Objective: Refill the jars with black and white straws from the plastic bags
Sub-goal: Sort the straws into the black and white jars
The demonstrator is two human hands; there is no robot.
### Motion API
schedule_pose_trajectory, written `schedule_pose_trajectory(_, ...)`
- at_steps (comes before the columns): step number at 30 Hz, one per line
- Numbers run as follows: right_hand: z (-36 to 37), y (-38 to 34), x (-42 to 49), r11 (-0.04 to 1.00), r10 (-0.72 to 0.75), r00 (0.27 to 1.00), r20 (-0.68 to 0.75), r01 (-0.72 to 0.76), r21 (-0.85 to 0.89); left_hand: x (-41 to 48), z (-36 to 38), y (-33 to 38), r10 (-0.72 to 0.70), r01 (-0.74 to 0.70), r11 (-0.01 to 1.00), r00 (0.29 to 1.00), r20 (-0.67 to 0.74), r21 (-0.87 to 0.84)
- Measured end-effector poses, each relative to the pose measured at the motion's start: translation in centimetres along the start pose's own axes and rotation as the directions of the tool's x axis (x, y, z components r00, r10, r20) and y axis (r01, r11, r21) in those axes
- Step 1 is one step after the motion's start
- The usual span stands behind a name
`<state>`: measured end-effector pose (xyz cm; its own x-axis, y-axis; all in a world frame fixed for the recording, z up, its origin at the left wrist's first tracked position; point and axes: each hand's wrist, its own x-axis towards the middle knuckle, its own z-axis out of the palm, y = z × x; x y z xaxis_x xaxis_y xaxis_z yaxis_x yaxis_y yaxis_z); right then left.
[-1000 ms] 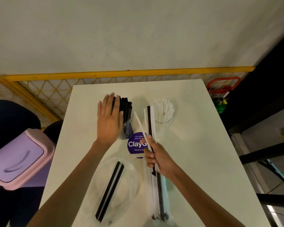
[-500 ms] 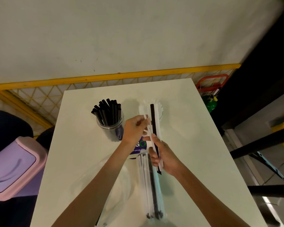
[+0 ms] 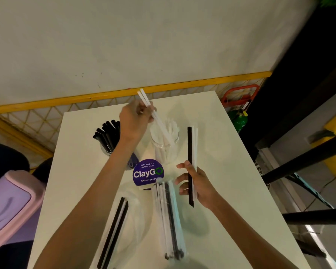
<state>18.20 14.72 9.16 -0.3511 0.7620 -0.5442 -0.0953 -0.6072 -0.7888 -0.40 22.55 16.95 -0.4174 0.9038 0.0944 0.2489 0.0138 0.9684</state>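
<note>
My left hand (image 3: pixel 134 121) grips two white straws (image 3: pixel 157 119), tilted, with their lower ends inside the clear jar of white straws (image 3: pixel 164 143). To its left stands the jar of black straws (image 3: pixel 107 138), partly hidden by my left forearm. My right hand (image 3: pixel 194 183) holds a black straw (image 3: pixel 189 152) and a white one upright, right of the white jar. A clear plastic bag (image 3: pixel 169 218) with mixed black and white straws lies in front. A second clear bag (image 3: pixel 115 230) with a few black straws lies to its left.
A round purple ClayGo sticker (image 3: pixel 147 174) sits on the white table (image 3: pixel 221 171) between jars and bags. A pink-lidded bin (image 3: pixel 10 204) stands left of the table. A yellow rail and mesh run behind it; black metal frames stand at the right.
My left hand took the white straws from my right hand's bundle and lifted them up and left into the white jar. My right hand moved right, still holding a black and a white straw.
</note>
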Motion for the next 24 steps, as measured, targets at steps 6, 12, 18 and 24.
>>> schedule_pose_trajectory(6, -0.7, 0.2, 0.6, 0.999, -0.012, 0.996, -0.087, 0.009, -0.038, 0.7, 0.2, 0.8, 0.355, -0.325, 0.914, 0.931, -0.089, 0.244)
schedule_pose_trajectory(12, -0.8, 0.5, 1.0, 0.999, 0.02, 0.992, -0.123, -0.025, -0.04, -0.8, 2.3, -2.8, 0.434, -0.46, 0.77, 0.886, 0.165, 0.442)
schedule_pose_trajectory(18, -0.5, 0.2, 1.3, 0.997, 0.076, 0.987, -0.142, -0.076, 0.01, -1.8, 3.6, -6.7, 0.415, -0.478, 0.704, 0.877, 0.242, 0.525)
schedule_pose_trajectory(24, -0.1, -0.1, 1.5, 0.999, 0.043, 0.987, -0.154, -0.043, 0.005, -1.6, 3.7, -10.4, 0.559, -0.593, 0.316, 0.747, 0.36, 0.741)
